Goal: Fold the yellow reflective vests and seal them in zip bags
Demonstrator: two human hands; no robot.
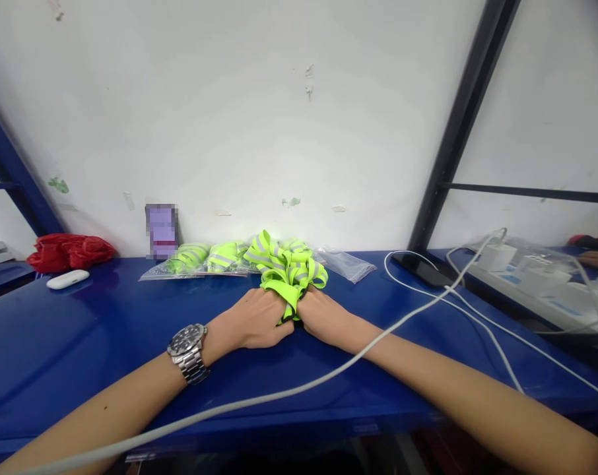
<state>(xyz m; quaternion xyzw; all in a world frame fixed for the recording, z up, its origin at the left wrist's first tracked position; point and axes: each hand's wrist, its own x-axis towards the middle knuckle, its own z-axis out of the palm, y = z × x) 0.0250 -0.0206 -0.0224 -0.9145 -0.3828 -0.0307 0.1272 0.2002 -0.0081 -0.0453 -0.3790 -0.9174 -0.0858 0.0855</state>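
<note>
A tangled bundle of neon yellow-green reflective straps (pixel 292 267) with grey stripes sits at the middle of the blue table, partly raised above it. My left hand (pixel 262 318), below a silver wristwatch, is closed around the near end of the strap. Opposite it, my right hand (pixel 323 318) is also closed on the strap, knuckles up, and the two hands nearly touch. A black edge shows on the strap between them. Fingertips of both hands are hidden. Just behind lie clear plastic bags (pixel 224 257) with similar folded straps inside.
A flat clear bag (pixel 351 264) lies right of the bundle. White cables (pixel 323 381) cross in front of my right forearm. A black phone (pixel 420 269) rests at right, near white chargers (pixel 536 277). At left are a red plastic bag (pixel 71 252) and a white case (pixel 68 279).
</note>
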